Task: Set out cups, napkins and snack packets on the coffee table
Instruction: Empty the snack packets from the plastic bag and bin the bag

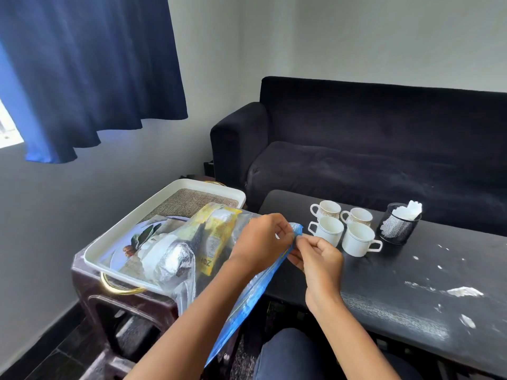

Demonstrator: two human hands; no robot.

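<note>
A clear zip bag with a blue top strip lies across the white tray. Inside it I see yellow snack packets and a silver foil packet. My left hand and my right hand both pinch the blue strip near its far corner, fingertips close together. Several white cups stand grouped on the dark coffee table. White napkins stick out of a black mesh holder beside the cups.
The tray has gold handles and sits on a dark brown side stool left of the coffee table. A black sofa stands behind the table. White scuffs mark the tabletop at the right. A blue curtain hangs at upper left.
</note>
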